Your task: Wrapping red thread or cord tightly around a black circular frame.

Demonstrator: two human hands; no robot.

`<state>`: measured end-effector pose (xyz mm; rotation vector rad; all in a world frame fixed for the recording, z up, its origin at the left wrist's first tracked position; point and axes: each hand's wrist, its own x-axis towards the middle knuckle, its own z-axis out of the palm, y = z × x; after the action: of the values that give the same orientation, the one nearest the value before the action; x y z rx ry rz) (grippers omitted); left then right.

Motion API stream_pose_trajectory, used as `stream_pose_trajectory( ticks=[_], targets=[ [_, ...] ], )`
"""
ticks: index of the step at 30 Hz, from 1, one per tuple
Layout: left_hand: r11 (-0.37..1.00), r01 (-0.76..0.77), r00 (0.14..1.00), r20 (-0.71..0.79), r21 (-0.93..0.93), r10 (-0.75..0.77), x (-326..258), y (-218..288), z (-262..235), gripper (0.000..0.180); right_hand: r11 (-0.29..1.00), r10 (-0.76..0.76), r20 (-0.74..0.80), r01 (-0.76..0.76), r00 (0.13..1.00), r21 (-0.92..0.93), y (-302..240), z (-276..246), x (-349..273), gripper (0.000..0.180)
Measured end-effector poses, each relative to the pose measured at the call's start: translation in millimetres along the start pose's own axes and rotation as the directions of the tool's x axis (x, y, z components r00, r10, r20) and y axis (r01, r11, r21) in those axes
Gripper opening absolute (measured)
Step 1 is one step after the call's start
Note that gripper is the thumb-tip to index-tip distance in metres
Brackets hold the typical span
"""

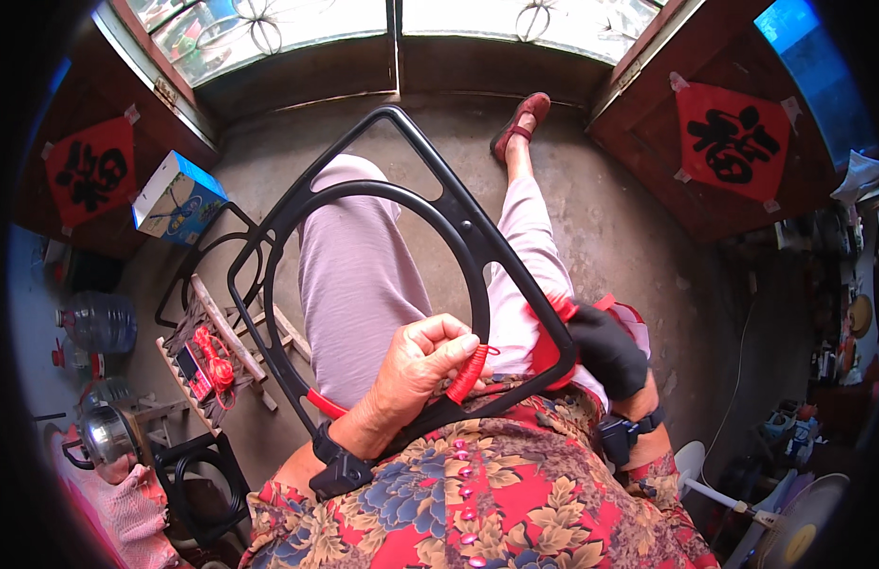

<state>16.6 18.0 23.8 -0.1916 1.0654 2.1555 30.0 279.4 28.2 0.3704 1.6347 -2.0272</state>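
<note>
A black frame (443, 147), squarish with a large round opening, lies tilted across my lap. Red cord (468, 373) is wound in tight turns by the near side of its ring, with a small loose loop at the top. My left hand (422, 368), bare, pinches this cord between thumb and fingers. My right hand (608, 353) wears a black glove and is beside the frame's right corner. Its fingers are blurred against red material (551, 356), so their grip does not show. Another red strip (324, 403) crosses the frame's lower left edge.
At left, a wooden stool (221, 318) bears a bundle of red cord (214, 358). Another black frame (198, 261) leans behind it, near a blue box (181, 199). A metal pot (110, 441) stands lower left. A fan (800, 531) is at lower right. Doors stand ahead.
</note>
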Motion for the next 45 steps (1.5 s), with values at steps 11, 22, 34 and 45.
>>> stream_pose_trajectory(
  ticks=[11, 22, 34, 45],
  targets=[
    [0.997, -0.078, 0.995, 0.055, -0.021, 0.079, -3, -4, -8, 0.013, 0.954, -0.270, 0.090, 0.280, 0.959, -0.112, -25, 56, 18, 0.074],
    [0.967, -0.255, 0.967, 0.027, 0.009, 0.255, 0, -6, 7, 0.026, 0.300, -0.590, 0.636, 0.867, 0.497, -0.399, -18, 55, 33, 0.062],
    [0.988, -0.104, 0.994, 0.019, -0.112, 0.107, 4, -15, -11, 0.041, 0.919, -0.379, 0.257, 0.393, 0.889, -0.004, 25, 48, 28, 0.057],
    [0.992, 0.074, 0.990, 0.131, -0.107, -0.060, 1, -2, -11, 0.033, 0.604, -0.632, -0.108, 0.401, 0.767, -0.688, 50, -32, 29, 0.043]
  ],
)
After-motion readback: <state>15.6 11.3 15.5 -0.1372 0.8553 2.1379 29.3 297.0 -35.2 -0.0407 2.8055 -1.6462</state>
